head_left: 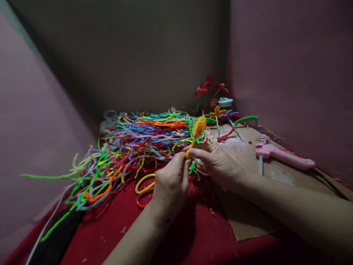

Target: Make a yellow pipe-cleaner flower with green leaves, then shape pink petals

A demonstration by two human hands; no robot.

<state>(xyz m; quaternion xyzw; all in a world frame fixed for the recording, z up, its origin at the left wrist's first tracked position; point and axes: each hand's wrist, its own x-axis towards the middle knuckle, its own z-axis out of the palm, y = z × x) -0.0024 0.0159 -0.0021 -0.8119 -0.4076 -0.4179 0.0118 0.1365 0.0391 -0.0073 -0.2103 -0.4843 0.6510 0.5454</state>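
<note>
Between both hands is a yellow-orange pipe cleaner piece [199, 128], upright and slightly tilted, with a fuzzy oval head on a thin twisted stem. My left hand [172, 176] is closed, its thumb and fingers pinching the lower end of that stem. From the right, my right hand [217, 163] pinches the same stem just above, fingertips touching or nearly touching those of the left. Green pipe cleaner bits [194, 170] show just under the right hand. Beside the left wrist lie a yellow loop and a red-orange loop [142, 197], like scissor handles, partly hidden.
A large heap of multicoloured pipe cleaners [149, 136] covers the back left. A pink glue gun [284, 154] rests on a cardboard sheet [248, 221] at right. Finished pipe cleaner flowers [217, 112] and a pale-lidded jar [225, 102] stand behind. A white cord [52, 211] crosses the left.
</note>
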